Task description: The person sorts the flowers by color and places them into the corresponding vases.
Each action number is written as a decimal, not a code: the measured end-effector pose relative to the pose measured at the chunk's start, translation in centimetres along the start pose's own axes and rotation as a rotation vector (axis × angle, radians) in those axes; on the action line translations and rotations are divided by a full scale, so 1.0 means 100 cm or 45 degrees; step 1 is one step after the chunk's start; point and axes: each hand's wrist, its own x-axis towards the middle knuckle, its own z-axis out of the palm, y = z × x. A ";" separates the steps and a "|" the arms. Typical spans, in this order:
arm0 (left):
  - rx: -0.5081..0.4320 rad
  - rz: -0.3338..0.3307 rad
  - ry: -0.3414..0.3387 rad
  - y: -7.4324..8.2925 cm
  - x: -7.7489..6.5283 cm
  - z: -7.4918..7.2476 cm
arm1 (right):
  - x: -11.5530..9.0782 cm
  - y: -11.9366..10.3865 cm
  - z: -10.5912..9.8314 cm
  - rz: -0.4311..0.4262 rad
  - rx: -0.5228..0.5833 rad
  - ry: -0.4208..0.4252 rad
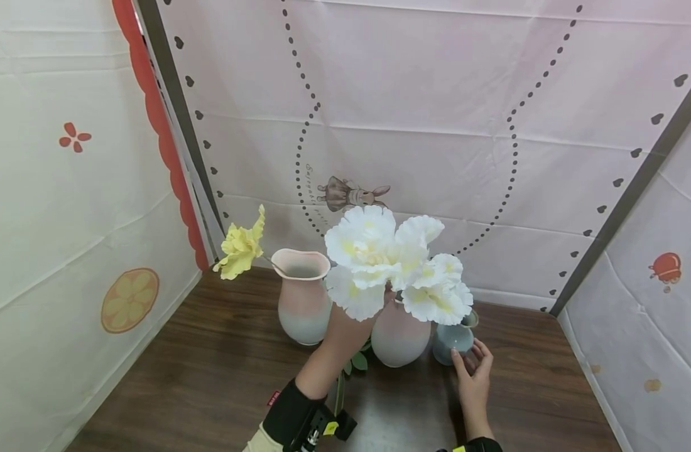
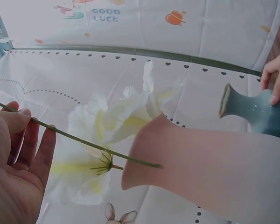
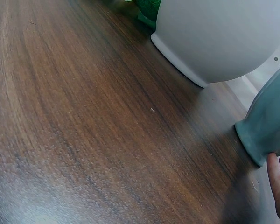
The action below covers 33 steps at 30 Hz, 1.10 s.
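My left hand (image 2: 18,158) pinches a thin green flower stem (image 2: 84,141) between thumb and fingers. The stem's tip crosses in front of a pink and white vase (image 1: 402,336), near its neck. Several white flowers (image 1: 368,248) spread above this vase and cover most of that hand in the head view. At the right, a small blue vase (image 1: 451,342) stands on the table, held by my right hand (image 1: 474,376) with the thumb in front and the fingers along its side. Only a few fingertips of that hand show in the right wrist view.
Left of the middle vase stands another pink and white vase (image 1: 304,307), with a yellow flower (image 1: 240,248) leaning out to the left. Green leaves (image 1: 357,362) lie beside my left forearm on the dark wooden table (image 1: 210,376). Printed cloth walls (image 1: 424,81) enclose the table.
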 end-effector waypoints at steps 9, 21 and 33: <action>-0.747 -0.182 -0.005 0.003 0.013 -0.006 | -0.001 0.000 0.000 -0.008 -0.005 -0.003; -1.094 -0.286 0.064 0.012 0.023 -0.011 | -0.001 -0.001 -0.001 -0.007 -0.002 0.001; -0.933 -0.470 -0.086 0.014 0.007 0.005 | 0.000 -0.001 0.000 0.000 0.002 0.004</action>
